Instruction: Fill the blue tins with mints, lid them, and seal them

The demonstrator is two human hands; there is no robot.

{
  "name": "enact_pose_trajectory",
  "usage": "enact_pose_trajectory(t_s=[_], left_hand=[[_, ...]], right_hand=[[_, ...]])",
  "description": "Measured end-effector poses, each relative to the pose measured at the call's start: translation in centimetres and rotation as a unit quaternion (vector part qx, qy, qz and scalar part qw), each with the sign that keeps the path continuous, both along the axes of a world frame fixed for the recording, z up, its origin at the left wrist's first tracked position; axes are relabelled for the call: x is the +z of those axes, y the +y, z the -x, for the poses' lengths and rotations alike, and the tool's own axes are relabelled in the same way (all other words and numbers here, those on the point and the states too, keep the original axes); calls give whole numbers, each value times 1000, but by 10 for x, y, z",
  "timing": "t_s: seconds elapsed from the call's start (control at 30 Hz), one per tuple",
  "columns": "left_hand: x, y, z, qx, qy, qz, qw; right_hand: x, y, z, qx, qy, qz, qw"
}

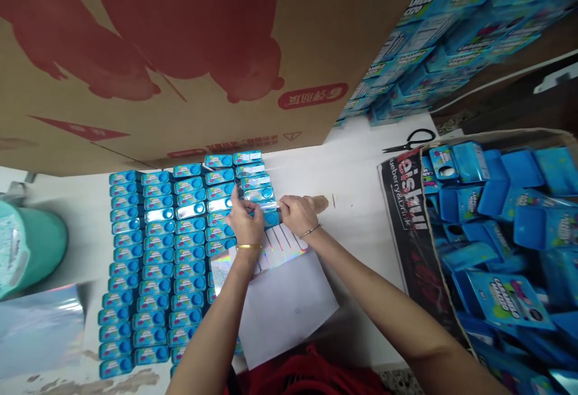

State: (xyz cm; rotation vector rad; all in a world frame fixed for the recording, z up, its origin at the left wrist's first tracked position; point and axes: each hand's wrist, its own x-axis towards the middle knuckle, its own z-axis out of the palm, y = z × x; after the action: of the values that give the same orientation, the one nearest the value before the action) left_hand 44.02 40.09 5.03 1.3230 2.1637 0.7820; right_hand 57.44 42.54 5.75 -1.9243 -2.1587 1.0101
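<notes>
A narrow shiny strip (270, 205), apparently clear tape or a sticker strip, stretches between my two hands above the blue boxes. My left hand (246, 220) pinches its left end, with the index finger pointing forward over a row of boxes. My right hand (298, 214) is closed at the strip's right end; what else may be inside the fist is hidden. Under my wrists lies a shiny sticker sheet (282, 244) with thin cut lines, partly over a white backing sheet (289, 311). Several small blue candy boxes (156, 255) stand in columns to the left.
A large cardboard carton (189, 106) walls off the back. Black scissors (409, 142) lie near an open box (415, 244) full of blue packs (508, 298) at right. More blue packs (406, 58) are stacked behind. A teal bucket (40, 250) and a silvery sheet (43, 329) sit left.
</notes>
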Motion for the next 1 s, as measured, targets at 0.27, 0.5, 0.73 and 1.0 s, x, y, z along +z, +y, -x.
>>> enact_pose_trajectory(t_s=[0.27,0.5,0.73,1.0], left_hand=[[10,4,1,20,105,37,994],[11,1,10,32,75,-3,997],[38,8,16,19,-216,-112,970],[12,27,16,87,-243,-26,966]], right_hand=[[-14,-12,2,-61,52,-12,997],[-18,-30,1,41,-30,-11,999],[-6,2,-3,-215,340,-9,915],[-16,18,8,-243,413,23,878]])
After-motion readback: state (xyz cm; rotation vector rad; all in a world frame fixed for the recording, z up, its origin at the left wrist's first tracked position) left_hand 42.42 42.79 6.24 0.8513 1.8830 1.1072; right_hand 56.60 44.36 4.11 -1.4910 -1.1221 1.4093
